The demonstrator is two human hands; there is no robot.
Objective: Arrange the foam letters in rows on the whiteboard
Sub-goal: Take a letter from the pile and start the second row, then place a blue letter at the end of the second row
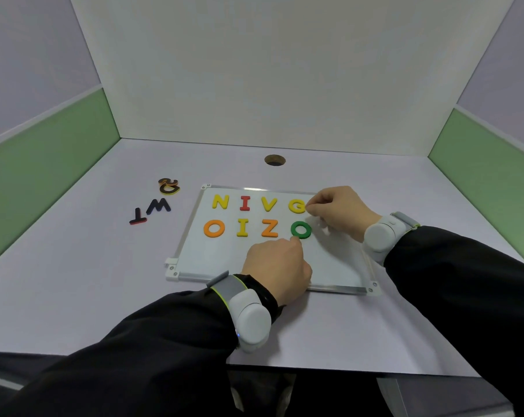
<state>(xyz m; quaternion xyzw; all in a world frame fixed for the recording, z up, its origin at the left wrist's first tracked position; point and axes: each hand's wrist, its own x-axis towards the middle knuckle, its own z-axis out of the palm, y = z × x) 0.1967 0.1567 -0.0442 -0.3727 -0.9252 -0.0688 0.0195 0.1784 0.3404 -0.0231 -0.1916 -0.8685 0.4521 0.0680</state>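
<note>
Head view: a small white aluminium-framed whiteboard [330,266] lies flat on the pale lilac tabletop [104,281], carrying two rows of flat foam letters. The far row reads yellow N [220,201], red I [245,203], yellow V [269,203] and a yellow G [296,205]; the near row reads orange O [214,228], yellow I [242,227], orange Z [269,228] and a green foam O [301,229].

The left hand [277,269] rests on the board just on the near side of the green foam O, its fingers curled and one fingertip touching that letter's near edge; it seems to be nudging the letter, not holding it. The right hand [337,210] sits at the right-hand end of the far row, its fingertips pinched together at the right edge of the yellow G, so this grip looks closed on that letter, though the contact is partly hidden.

Both rows run left to right across the board, and the bare board lies to the right of and nearer than both hands. Still off the board, well apart to the left, are a black-backed W [159,206], a black-and-red T [138,216] and a small stack of dark and yellow letters [169,186]. The left hand is the nearer one to them, so I judge it suited to fetch the next letter.
</note>
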